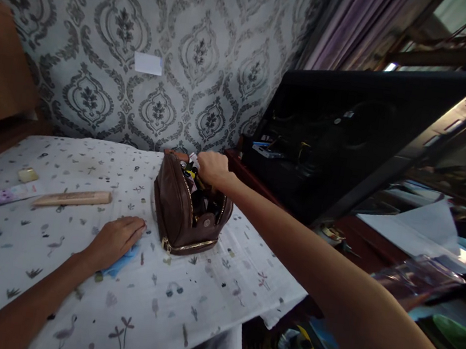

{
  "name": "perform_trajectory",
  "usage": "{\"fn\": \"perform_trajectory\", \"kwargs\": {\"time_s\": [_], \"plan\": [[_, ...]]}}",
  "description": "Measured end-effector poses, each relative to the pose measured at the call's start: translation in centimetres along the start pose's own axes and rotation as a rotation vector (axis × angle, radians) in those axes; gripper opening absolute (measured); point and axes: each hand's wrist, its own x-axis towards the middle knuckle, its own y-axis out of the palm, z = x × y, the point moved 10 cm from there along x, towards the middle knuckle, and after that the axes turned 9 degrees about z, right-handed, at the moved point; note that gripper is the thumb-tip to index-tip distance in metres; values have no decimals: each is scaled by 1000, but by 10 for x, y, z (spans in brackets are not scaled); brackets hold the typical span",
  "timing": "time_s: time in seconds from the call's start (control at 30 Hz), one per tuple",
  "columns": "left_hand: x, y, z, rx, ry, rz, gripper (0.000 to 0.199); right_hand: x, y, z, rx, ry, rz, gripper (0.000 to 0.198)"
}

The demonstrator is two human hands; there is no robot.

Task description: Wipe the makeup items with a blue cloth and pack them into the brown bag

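A brown toiletry bag (172, 201) with gold zips stands unzipped on the white patterned tablecloth (142, 323). Dark and yellow small items show inside its opening. Above the bag's far right side is my right hand (213, 169), closed, its fingertips turned away from view. Something small and whitish shows beside its fingers; whether they grip it is hidden. To the left of the bag, my left hand (120, 239) lies low on the table, fingers together and curled over a blue cloth (121, 263), part of which sticks out beneath the palm.
On the left lie a purple-and-white tube (4, 195), a long beige box (73, 198) and a small yellowish piece (28, 174). A large black television (329, 136) leans at the right, near papers (421, 224). The table's front edge is close below.
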Motion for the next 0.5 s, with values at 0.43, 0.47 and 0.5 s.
{"fn": "perform_trajectory", "kwargs": {"time_s": [0.43, 0.47, 0.5], "plan": [[1, 10, 0, 177, 31, 35, 45, 3, -8, -7, -16, 39, 0, 37], [1, 10, -1, 180, 38, 27, 45, 3, -8, -7, -17, 38, -3, 37], [1, 9, -1, 182, 44, 20, 46, 3, -8, -7, -20, 40, -6, 37]]}}
